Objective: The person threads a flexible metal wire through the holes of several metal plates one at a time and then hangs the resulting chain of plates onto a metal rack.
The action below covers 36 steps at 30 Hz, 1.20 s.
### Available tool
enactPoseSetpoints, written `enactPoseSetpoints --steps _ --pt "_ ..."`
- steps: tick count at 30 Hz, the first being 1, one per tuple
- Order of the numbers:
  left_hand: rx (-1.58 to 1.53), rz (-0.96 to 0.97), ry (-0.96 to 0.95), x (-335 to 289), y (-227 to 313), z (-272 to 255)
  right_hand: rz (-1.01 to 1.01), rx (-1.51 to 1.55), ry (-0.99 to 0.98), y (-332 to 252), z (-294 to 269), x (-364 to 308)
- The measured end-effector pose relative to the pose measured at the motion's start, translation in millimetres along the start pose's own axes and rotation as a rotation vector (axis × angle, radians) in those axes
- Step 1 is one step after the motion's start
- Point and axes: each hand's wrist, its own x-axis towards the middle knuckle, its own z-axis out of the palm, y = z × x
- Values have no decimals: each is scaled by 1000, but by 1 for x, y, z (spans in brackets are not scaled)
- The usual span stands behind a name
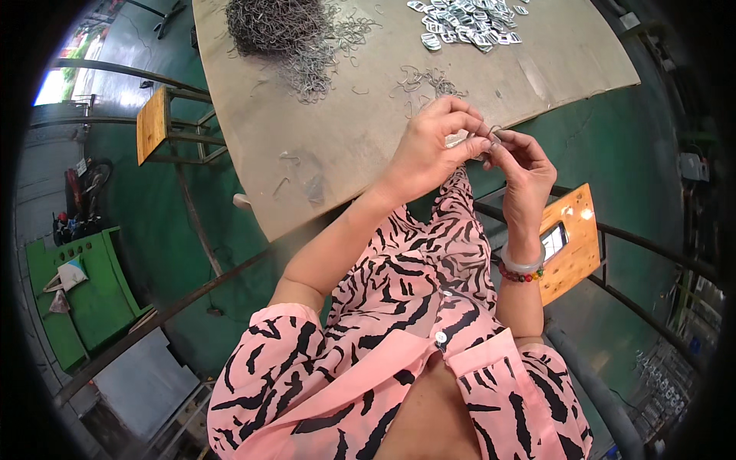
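Seated person working at a tan board surface, seen from above. The left hand and right hand are meeting just off the near edge of the surface, close to its near right corner. Both hands are pinching, fingertips narrowed, onto one small metal piece: the left thumb and forefinger are closing on it from the left, while the right fingers are gripping it from the right. The piece itself is largely hidden by the fingers, so its exact shape cannot be told.

A dense heap of grey wire clips is lying at the far edge of the surface, toward its left, with loose strands trailing toward the middle. A spread of flat, shiny metal plates is lying at the far right. A few stray wire clips are resting just beyond the hands.

The right wrist is wearing a pale bangle and a beaded bracelet. An orange stool carrying a phone is standing beside the right forearm; a wooden stool is standing off the left edge.
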Motion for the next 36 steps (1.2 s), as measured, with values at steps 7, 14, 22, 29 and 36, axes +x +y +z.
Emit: enactPoseSetpoints --steps 7,14,22,29,36 --pt "351 215 108 2 4 9 -72 -204 69 -6 2 -4" --pt "74 96 25 9 -2 9 -140 -227 -157 -18 -13 18" --pt "-24 -53 -99 3 -6 -1 -570 -770 -225 30 -17 188" --pt "-31 -19 -126 -13 1 3 -797 -1230 -417 93 -8 261" --pt "-32 16 -86 -20 14 14 -768 -1372 -341 85 -40 228"
